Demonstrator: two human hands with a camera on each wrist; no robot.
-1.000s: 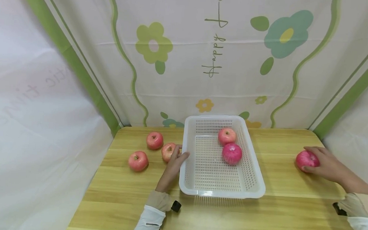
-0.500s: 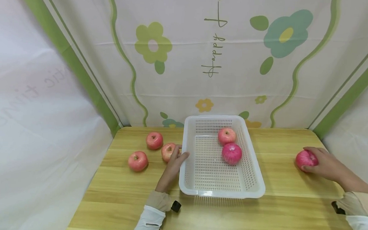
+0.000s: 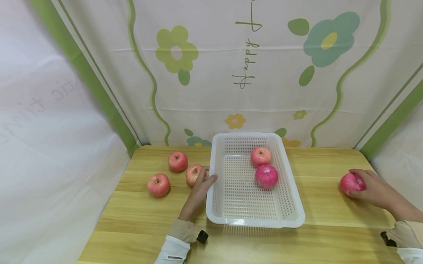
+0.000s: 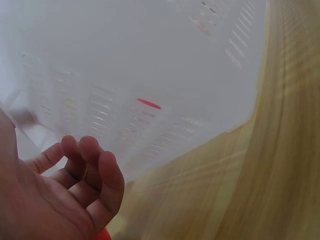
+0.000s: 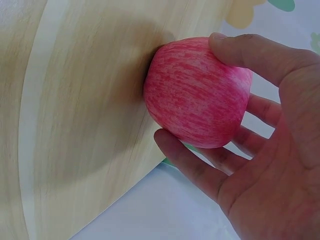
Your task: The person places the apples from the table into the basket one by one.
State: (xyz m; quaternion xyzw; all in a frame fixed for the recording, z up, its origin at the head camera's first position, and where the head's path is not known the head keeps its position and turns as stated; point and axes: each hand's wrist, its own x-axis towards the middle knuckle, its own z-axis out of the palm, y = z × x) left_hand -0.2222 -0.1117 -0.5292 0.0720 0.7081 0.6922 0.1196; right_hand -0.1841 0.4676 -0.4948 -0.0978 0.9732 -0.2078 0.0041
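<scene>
On the right side of the table, my right hand (image 3: 375, 190) holds a red apple (image 3: 352, 185), thumb on one side and fingers round the other. The right wrist view has this streaked apple (image 5: 195, 92) close to the wood. My left hand (image 3: 198, 193) is at the left rim of a white perforated plastic basket (image 3: 255, 222), thumb over the rim. From the left wrist, its curled fingers (image 4: 111, 170) show beside the basket's outer wall. Inside the basket, a paler apple (image 3: 261, 156) touches a deep pink apple (image 3: 266, 176) on the right side.
Left of the basket lie three more apples: one at the back (image 3: 177, 161), one nearer the front (image 3: 159, 185), and one (image 3: 193, 175) right beside my left hand. A white printed cloth (image 3: 206, 96) hangs behind the wooden table (image 3: 248, 253).
</scene>
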